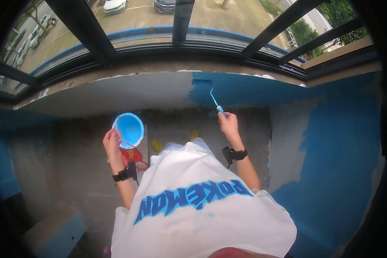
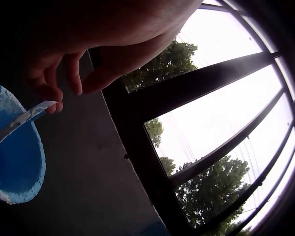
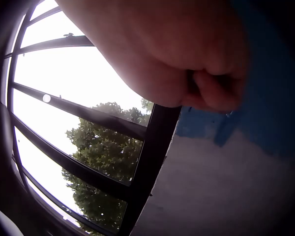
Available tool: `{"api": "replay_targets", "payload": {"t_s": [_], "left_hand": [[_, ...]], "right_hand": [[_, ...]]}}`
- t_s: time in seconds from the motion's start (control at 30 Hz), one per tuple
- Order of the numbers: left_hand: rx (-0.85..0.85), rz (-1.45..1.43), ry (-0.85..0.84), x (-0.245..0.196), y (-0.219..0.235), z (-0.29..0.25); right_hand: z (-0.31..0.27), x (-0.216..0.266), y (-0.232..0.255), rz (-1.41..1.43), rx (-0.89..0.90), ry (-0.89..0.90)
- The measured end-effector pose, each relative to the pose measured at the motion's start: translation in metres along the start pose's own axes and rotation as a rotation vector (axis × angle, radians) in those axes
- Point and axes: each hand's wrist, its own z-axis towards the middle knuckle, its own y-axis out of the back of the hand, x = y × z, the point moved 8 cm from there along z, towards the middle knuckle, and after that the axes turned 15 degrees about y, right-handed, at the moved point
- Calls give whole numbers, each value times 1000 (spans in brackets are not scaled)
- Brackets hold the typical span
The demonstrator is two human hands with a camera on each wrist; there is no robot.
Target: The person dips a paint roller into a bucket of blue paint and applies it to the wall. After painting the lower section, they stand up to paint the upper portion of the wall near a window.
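Observation:
My left hand (image 1: 112,145) holds a small blue paint bucket (image 1: 134,128) by its handle, up off the floor at the left. In the left wrist view the fingertips pinch the paint-smeared handle (image 2: 20,122), which crosses the bucket's mouth. Blue paint coats the inside and crusts the rim. My right hand (image 1: 230,127) grips the handle of a paint roller (image 1: 214,96), fingers curled round it. The roller head (image 1: 201,82) lies against the low wall under the window, at the left edge of the blue patch (image 1: 245,88). In the right wrist view the hand hides most of the roller.
Unpainted pale wall (image 1: 150,92) stretches left of the blue patch. Dark window frames (image 1: 180,26) stand above the sill. A red bag (image 1: 133,157) sits on the floor below the bucket. The right side wall (image 1: 335,142) is partly blue. A box (image 1: 58,230) stands at lower left.

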Motion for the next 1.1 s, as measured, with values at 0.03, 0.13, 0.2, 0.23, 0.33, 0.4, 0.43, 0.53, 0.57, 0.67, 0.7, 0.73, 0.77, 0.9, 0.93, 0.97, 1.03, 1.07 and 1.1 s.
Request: {"api": "replay_targets", "payload": {"t_s": [0.03,0.13,0.2,0.23,0.33,0.4,0.43,0.53,0.57,0.67,0.7,0.73,0.77,0.9,0.93,0.97,1.03,1.07,1.1], "left_hand": [[-2,-3,-2,3,4,1],[-1,-22,-14,6,11,5],[-1,-31,-15,8,14,-1],[6,-35,-21,7,14,-4],[14,-38,-33,7,17,-3],[10,-34,-39,7,18,-6],[2,-54,-42,7,18,-8],[-1,-54,-43,4,17,-9],[4,-42,-44,2,16,-12],[26,-45,-41,3,13,-10],[31,-36,-34,3,12,-8],[39,-24,-29,3,11,-6],[47,-11,-22,2,8,-5],[61,-13,9,-4,-6,-8],[63,-5,15,-6,-8,-9],[64,2,22,-7,-11,-9],[73,14,28,-10,-15,-9],[75,16,28,-11,-17,-9],[75,16,29,-13,-20,-13]], "right_hand": [[8,-17,-11,7,-2,9],[36,-60,-44,-52,11,6],[49,-85,-64,-121,28,-18],[54,-96,-76,-131,33,-45],[60,-106,-96,-168,52,-59],[61,-109,-102,-196,61,-75],[64,-110,-102,-190,60,-73],[62,-108,-93,-140,86,-114],[56,-100,-85,-64,87,-129],[37,-61,-58,27,88,-143],[31,-44,-48,51,74,-116],[24,-29,-39,77,57,-91],[18,-16,-31,111,62,-90],[5,13,-7,155,38,-107],[3,15,-3,159,59,-104],[1,18,1,163,81,-101],[-7,35,9,109,80,-95],[-12,46,12,55,88,-81],[-17,53,16,55,88,-82]]}}
